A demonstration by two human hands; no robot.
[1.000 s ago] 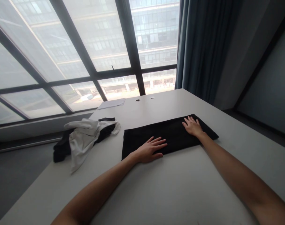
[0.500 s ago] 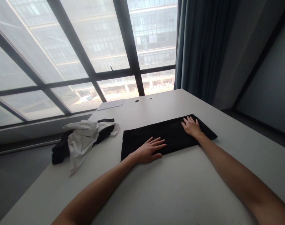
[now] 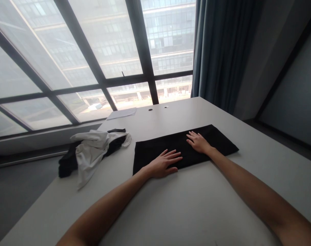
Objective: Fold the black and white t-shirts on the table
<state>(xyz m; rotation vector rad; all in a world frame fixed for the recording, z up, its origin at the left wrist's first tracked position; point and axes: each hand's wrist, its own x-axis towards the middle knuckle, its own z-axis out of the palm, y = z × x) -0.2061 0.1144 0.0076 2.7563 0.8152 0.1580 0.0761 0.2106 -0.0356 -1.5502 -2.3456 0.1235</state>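
Right hand (image 3: 198,142): shifted inward along the black cloth (image 3: 187,154), palm down, fingers spread.
Left hand (image 3: 162,165): unmoved, flat, fingers apart.
Black cloth: outline unchanged; probably being smoothed, gripped nowhere.

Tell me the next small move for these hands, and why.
Probably slide the right hand lightly outward over the flat black cloth, toward its right end, while the left hand steadies it. Both hands lie on the cloth with fingers spread, gripping nothing, and its right end has no hand on it, so an outward stroke could smooth that part.
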